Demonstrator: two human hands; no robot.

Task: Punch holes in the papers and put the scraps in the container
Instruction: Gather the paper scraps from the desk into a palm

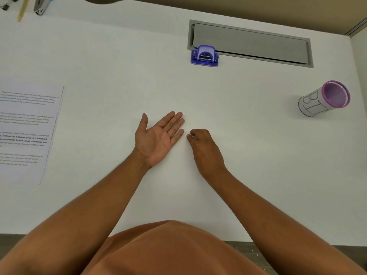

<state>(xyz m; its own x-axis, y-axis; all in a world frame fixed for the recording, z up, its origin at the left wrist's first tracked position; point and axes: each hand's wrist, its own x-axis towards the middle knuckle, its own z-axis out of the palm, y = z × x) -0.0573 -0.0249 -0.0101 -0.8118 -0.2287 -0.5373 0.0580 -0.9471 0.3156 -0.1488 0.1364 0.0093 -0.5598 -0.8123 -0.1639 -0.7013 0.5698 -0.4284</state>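
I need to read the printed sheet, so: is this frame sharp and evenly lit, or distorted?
Head view: even, soft lighting, only faint shadows under the hands; the papers at the left edge are smeared and stretched by wide-angle distortion, text unreadable; the hole punch is fairly crisp.

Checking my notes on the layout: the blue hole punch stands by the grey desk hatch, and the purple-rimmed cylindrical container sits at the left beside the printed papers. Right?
Not quite. In the head view the purple-rimmed cylindrical container stands at the right, far from the printed papers at the left. The blue hole punch does stand by the grey desk hatch.
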